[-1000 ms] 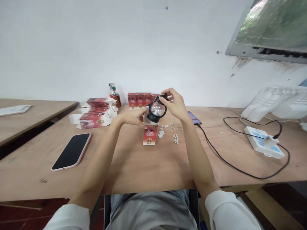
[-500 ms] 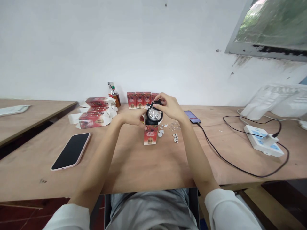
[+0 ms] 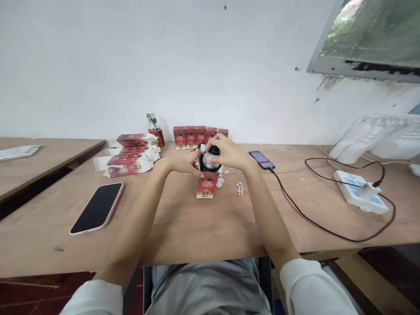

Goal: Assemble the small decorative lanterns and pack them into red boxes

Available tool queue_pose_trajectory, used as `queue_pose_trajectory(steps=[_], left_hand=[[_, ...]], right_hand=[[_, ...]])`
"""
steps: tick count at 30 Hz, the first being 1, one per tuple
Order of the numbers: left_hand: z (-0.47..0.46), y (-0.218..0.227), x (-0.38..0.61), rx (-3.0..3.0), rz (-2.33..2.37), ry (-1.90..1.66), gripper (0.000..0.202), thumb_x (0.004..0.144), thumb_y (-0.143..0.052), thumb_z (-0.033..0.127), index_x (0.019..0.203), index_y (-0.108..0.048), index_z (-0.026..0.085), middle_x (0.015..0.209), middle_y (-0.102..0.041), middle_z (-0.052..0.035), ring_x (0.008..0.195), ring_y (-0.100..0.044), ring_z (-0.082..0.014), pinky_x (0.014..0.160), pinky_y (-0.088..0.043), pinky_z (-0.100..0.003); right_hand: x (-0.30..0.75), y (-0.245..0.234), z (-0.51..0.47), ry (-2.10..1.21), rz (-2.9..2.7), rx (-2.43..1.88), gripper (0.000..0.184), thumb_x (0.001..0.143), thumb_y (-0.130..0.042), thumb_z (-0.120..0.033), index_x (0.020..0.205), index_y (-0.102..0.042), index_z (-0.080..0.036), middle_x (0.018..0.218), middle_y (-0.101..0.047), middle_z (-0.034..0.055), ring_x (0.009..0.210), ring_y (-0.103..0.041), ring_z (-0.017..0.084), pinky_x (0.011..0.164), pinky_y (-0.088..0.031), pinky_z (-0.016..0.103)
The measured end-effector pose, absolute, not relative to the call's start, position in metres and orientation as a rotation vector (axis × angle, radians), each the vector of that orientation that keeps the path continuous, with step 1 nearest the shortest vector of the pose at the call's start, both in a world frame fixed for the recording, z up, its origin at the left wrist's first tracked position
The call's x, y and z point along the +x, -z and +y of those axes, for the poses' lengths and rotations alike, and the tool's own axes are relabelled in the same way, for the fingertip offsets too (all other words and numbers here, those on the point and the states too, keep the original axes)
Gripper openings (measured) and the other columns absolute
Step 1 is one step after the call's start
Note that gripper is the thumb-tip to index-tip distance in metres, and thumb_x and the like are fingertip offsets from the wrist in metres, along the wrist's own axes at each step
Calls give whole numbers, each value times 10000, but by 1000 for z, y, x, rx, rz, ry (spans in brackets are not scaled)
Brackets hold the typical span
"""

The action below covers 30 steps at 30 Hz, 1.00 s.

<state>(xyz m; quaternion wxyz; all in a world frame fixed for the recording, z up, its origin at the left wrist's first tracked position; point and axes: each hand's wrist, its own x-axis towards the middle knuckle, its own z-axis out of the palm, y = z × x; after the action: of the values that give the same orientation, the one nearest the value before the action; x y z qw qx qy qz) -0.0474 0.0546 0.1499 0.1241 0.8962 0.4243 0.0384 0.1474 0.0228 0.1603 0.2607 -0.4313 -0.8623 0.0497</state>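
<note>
Upright red box (image 3: 206, 187) is held at its open top by left hand (image 3: 182, 162); lantern (image 3: 210, 161) is gripped at box mouth by right hand (image 3: 228, 153). Off-centre pressure: box could be tipped onto white parts (image 3: 220, 182) beside.

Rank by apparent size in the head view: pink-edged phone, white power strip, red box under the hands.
pink-edged phone
white power strip
red box
The phone lies nearer the camera, so its lead is unsure.

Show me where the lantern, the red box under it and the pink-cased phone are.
lantern (image 3: 208, 160), head view, on its clear globe.
red box (image 3: 205, 188), head view, on its front face.
pink-cased phone (image 3: 97, 207), head view, middle of its dark screen.
</note>
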Motion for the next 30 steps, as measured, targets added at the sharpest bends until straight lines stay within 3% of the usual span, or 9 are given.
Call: queue_pose_trajectory(steps=[7, 12, 17, 21, 26, 30], left_hand=[[62, -143, -48, 2655, 1073, -138, 457, 597, -681, 465, 928, -550, 178, 880, -650, -38, 800, -605, -223, 684, -420, -275], [64, -142, -49, 2719, 1103, -91, 370, 578, -685, 441, 813, -555, 185, 808, -619, -28, 755, -583, -217, 654, -407, -275], [65, -141, -48, 2731, 1159, -68, 364, 581, -676, 477, 762, -548, 189, 735, -600, -29, 730, -573, -220, 652, -395, -277], [64, -141, -48, 2700, 1141, -106, 417, 571, -677, 508, 814, -564, 189, 768, -619, -30, 764, -580, -223, 659, -402, -271], [62, -142, -46, 2699, 1150, -95, 476, 567, -670, 559, 846, -580, 183, 789, -637, -39, 769, -588, -223, 651, -404, -266], [63, -142, -46, 2706, 1143, -121, 464, 552, -686, 541, 825, -587, 179, 774, -636, -44, 764, -589, -236, 645, -402, -275]], right_hand=[[122, -154, 7, 78, -2469, -1306, 286, 684, -684, -156, 934, -551, -201, 1060, -476, 81, 786, -530, 187, 620, -349, 288], [125, -152, 19, -58, -2572, -1153, 149, 752, -596, -174, 897, -579, -199, 967, -547, 69, 862, -529, 210, 672, -362, 286], [133, -152, 29, -161, -2560, -1074, 160, 734, -628, -195, 891, -593, -189, 933, -548, 52, 905, -515, 201, 721, -358, 265], [136, -150, 33, -250, -2561, -1049, 298, 667, -733, -282, 915, -591, -194, 942, -515, 38, 887, -501, 194, 722, -356, 255], [139, -151, 35, -248, -2502, -1087, 388, 590, -776, -225, 911, -563, -186, 935, -496, 26, 870, -486, 188, 732, -360, 261], [141, -155, 32, -241, -2467, -1054, 369, 627, -740, -197, 932, -533, -193, 953, -488, 27, 902, -482, 191, 775, -376, 282]])
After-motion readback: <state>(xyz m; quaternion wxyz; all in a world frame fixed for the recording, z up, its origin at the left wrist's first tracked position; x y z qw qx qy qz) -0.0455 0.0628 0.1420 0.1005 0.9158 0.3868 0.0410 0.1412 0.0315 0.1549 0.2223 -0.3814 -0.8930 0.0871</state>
